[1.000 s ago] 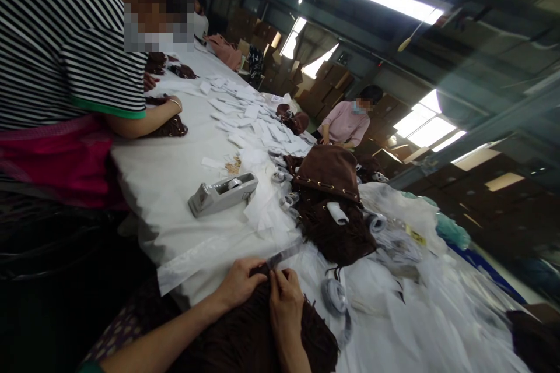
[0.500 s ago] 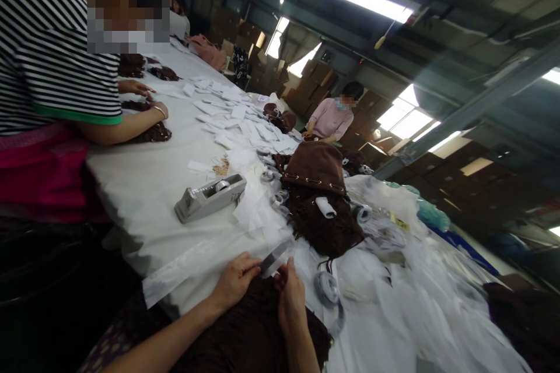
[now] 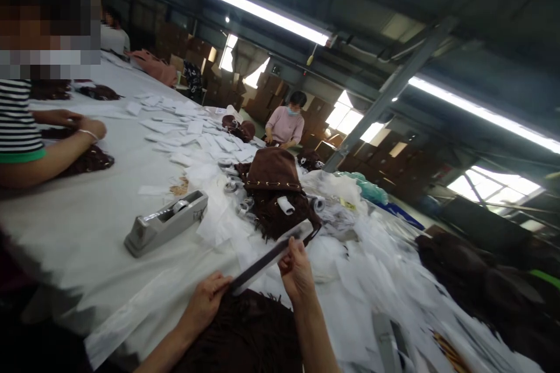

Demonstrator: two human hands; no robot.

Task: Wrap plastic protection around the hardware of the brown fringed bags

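Note:
A dark strip with a pale, see-through edge [image 3: 262,261] is stretched between my hands. My left hand [image 3: 206,302] pinches its lower left end, and my right hand [image 3: 296,268] pinches it near the upper right end. Below them lies a brown fringed piece [image 3: 249,332], partly hidden by my forearms. Just beyond the strip sits a brown bag [image 3: 273,170] with a row of metal eyelets, fringe and a small white roll [image 3: 286,205] on it. A grey tape dispenser [image 3: 168,221] stands on the white table covering [image 3: 100,210] to the left.
White paper pieces [image 3: 192,127] are spread over the far table. Crumpled white sheets [image 3: 371,280] cover the right side, with another dispenser [image 3: 391,341] among them. At the left, a person's hands [image 3: 90,127] work on brown fringed goods. Another person [image 3: 286,122] is across the table.
My hands have moved apart, and the strip between them now shows at greater length. The view has swung right, showing a second dispenser at the lower right.

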